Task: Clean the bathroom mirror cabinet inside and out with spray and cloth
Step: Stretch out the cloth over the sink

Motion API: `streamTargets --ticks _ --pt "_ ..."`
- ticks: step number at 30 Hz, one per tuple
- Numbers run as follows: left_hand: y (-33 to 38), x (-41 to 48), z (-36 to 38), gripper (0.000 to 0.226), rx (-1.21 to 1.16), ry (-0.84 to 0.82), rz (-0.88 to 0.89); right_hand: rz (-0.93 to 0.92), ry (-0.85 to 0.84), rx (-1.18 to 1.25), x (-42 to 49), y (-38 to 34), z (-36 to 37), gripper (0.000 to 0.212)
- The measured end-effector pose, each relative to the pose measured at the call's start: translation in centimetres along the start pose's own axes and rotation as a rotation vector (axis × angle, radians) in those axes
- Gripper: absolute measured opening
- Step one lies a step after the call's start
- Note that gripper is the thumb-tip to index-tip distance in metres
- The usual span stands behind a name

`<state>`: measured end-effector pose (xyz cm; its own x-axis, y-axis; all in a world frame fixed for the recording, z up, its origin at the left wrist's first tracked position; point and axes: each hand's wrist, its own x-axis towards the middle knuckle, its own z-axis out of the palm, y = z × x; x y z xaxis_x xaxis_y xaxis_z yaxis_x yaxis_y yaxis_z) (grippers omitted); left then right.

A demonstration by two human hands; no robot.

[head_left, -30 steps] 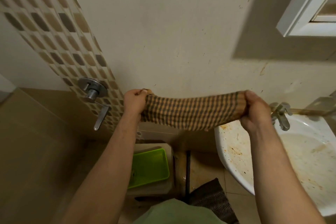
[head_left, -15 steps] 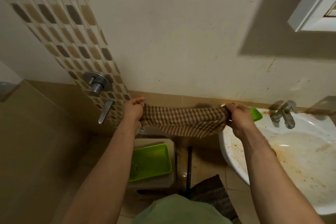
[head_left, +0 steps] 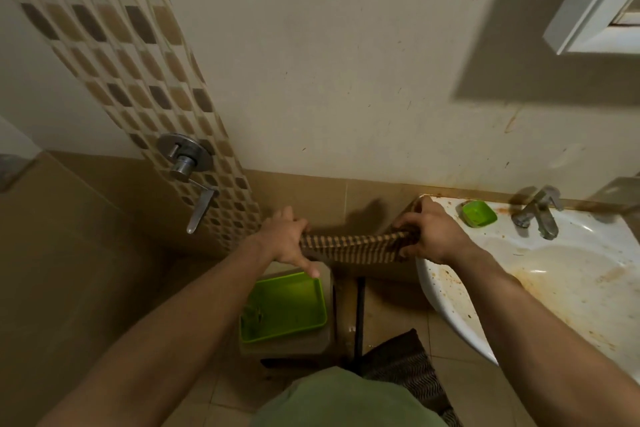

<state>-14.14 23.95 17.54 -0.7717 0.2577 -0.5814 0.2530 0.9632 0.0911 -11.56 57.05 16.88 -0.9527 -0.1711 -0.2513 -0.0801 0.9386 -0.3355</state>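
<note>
A brown checked cloth [head_left: 353,246] is stretched level between both hands, bunched into a narrow band. My left hand [head_left: 287,236] grips its left end, with one finger pointing down. My right hand [head_left: 427,232] grips the right end at the left rim of the washbasin [head_left: 446,295]. The white mirror cabinet [head_left: 588,14] shows only its lower left corner at the top right, well above both hands. No spray bottle is in view.
The basin is stained with rust-coloured dirt; a green soap dish [head_left: 479,213] and a metal tap [head_left: 538,211] sit on its back edge. A shower valve with lever [head_left: 188,166] is on the mosaic strip. A green tray [head_left: 284,307] rests on a stool below. A dark mat [head_left: 408,367] lies on the floor.
Both hands have lowered the cloth from chest height down to basin-rim level. The cloth is now gathered narrower, and the hands are closer together.
</note>
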Motion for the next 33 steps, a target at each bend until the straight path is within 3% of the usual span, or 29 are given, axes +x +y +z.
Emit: streamTargets --ticks 2,5,7,14,17,21,26,29,33 --pt "0.5 0.4 0.9 0.116 0.227 0.049 0.071 -0.028 0.077 -0.064 0.3 0.4 0.3 0.027" --pt "0.7 0.7 1.2 0.061 0.285 0.212 0.168 0.007 0.126 -0.066 0.5 1.1 0.3 0.015" --pt "0.7 0.7 0.8 0.04 0.229 0.265 0.196 0.042 0.13 -0.096 0.4 1.6 0.3 0.017" --pt "0.1 0.3 -1.4 0.029 0.319 0.291 0.178 0.141 0.24 -0.166 0.3 1.9 0.5 0.024" --pt "-0.4 0.2 -2.2 0.021 0.319 0.278 0.134 0.057 0.265 0.031 0.4 1.6 0.2 0.012" --pt "-2.1 -0.1 -3.3 0.026 0.153 0.26 0.106 0.073 0.217 0.469 0.0 1.3 -0.7 0.017" --pt "-4.4 -0.3 -4.6 0.028 -0.494 0.317 0.103 0.106 0.162 0.47 -0.6 1.1 -1.1 0.009" --pt "-5.5 -0.2 -5.0 0.025 -0.697 0.42 0.04 0.118 0.142 0.521 -1.4 0.7 -1.0 0.021" --pt "-6.8 0.1 -5.2 0.026 -0.812 0.473 -0.036 0.102 -0.011 0.79 -2.0 0.2 -1.6 0.026"
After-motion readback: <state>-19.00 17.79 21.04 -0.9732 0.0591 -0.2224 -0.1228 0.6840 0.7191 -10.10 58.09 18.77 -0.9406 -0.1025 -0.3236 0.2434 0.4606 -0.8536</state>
